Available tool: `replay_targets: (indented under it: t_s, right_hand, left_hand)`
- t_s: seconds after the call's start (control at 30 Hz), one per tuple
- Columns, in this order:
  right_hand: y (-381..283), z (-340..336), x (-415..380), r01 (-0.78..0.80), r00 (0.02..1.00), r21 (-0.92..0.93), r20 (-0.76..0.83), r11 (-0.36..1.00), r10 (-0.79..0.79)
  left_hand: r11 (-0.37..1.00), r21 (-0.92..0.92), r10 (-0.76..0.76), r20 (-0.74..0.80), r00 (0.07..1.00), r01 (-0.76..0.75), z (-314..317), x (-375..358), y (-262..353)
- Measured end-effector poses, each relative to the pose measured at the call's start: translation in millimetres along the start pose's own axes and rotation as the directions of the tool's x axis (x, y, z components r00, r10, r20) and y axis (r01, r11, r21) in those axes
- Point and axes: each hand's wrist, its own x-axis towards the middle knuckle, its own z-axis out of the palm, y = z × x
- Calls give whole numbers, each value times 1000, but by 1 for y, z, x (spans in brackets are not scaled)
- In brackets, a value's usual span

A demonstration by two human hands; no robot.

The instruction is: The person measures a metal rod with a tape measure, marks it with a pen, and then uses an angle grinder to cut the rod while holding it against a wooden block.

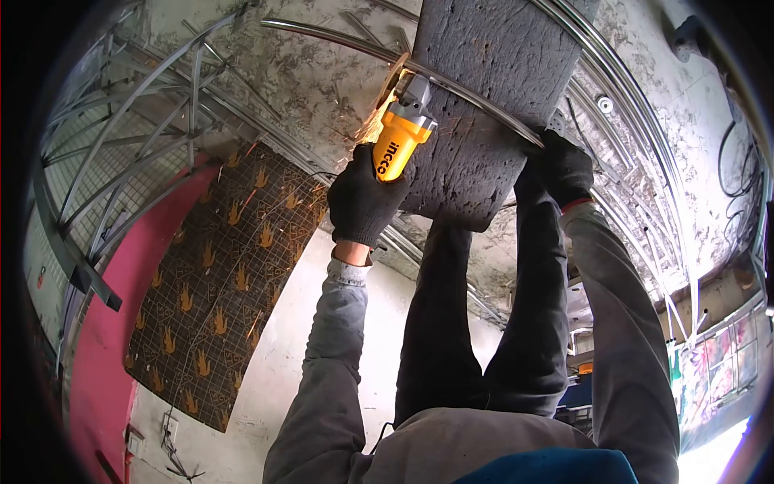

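Note:
My gloved left hand [367, 198] is wrapped round the yellow body of an angle grinder [401, 141]. The grinder's disc [395, 74] meets a thin, shiny metal tube [476, 98], and orange sparks [371, 127] spray down beside it. My right hand [564, 167], also in a black glove, is closed on the tube's near end. Under the tube lies a dark, scarred board [476, 153], with my legs at its lower edge. Whether the disc has cut through the tube cannot be made out.
Long shiny tubes [621, 81] run along the right. A frame of curved metal bars [145, 105] stands at the left, near a pink panel [113, 347] and a dark patterned sheet [218, 290]. A black cable [730, 161] hangs or lies at the far right.

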Motion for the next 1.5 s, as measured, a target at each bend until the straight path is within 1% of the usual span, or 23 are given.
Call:
replay_targets:
  t_s: [0.13, 0.2, 0.3, 0.4, 0.43, 0.5, 0.73, 0.8, 0.83, 0.93, 1.0, 1.03, 1.07, 1.13, 1.2, 1.23, 1.27, 1.33, 1.4, 1.5]
  right_hand:
    - [2, 1, -2, -8, 1000, -4, -6, 1000, 8]
    - [3, 3, -2, 18, 1000, 28, -25, 999, -17]
    - [3, 2, -2, 53, 997, -21, -52, 998, -54]
    - [5, 4, -2, 81, 993, 2, -81, 997, -81]
    - [4, 3, -2, 82, 993, 2, -80, 997, -82]
    - [2, 1, -3, 25, 999, 10, -37, 1000, -24]
    - [1, 1, -2, 33, 999, 18, -42, 999, -32]
    - [2, 3, -2, 25, 998, -5, -55, 1000, -25]
    - [3, 4, -2, 28, 998, -9, -53, 1000, -29]
    - [3, 4, -2, 82, 992, -20, -91, 996, -83]
    - [2, 2, -1, 49, 996, -41, -77, 998, -52]
    - [0, 3, -2, 89, 986, -44, -138, 995, -94]
    - [0, 1, -5, 33, 996, -26, -83, 999, -35]
    - [13, 19, -11, 183, 950, 32, -263, 983, -169]
    - [16, 21, -16, 190, 955, 29, -237, 981, -178]
    - [16, 20, -20, 174, 968, -37, -177, 984, -178]
    - [16, 21, -23, 178, 969, -45, -164, 983, -183]
    - [12, 22, -30, 224, 951, 14, -222, 974, -216]
    - [10, 22, -31, 235, 950, 35, -219, 971, -222]
    - [12, 26, -30, 246, 946, 74, -235, 966, -223]
  left_hand:
    - [1000, -18, 9, -19, 1000, -10, 0, 0, 1]
    - [999, -27, 44, -44, 998, -45, -3, -1, 2]
    - [1000, -1, 22, -21, 1000, -22, -1, 0, 0]
    - [999, 3, 39, -26, 999, -39, -2, 0, 0]
    - [999, 2, 38, -26, 999, -38, -3, 0, 0]
    - [999, -15, 33, -24, 999, -33, -4, 1, 1]
    - [1000, -21, -8, 30, 1000, 8, -9, 3, 2]
    - [998, -29, 55, 3, 998, -55, -8, 5, -2]
    - [998, -33, 51, 2, 999, -51, -8, 4, -2]
    - [999, -38, 6, 37, 999, -5, -8, 1, -2]
    - [997, -65, -48, -9, 999, 47, -4, -12, -1]
    - [993, -84, -87, -49, 995, 82, -1, -21, -2]
    - [986, -96, -143, -62, 988, 136, -1, -30, -4]
    - [962, -211, -197, -101, 975, 172, 4, -50, -17]
    - [924, -301, -263, -51, 963, 236, -5, -72, -27]
    - [910, -323, -287, -44, 957, 259, -4, -79, -33]
    - [905, -330, -298, -35, 954, 270, -4, -85, -40]
    - [910, -330, -281, -41, 959, 252, -5, -95, -50]
    - [905, -319, -302, -19, 953, 280, -3, -99, -58]
    - [915, -309, -283, -37, 958, 259, 0, -98, -62]
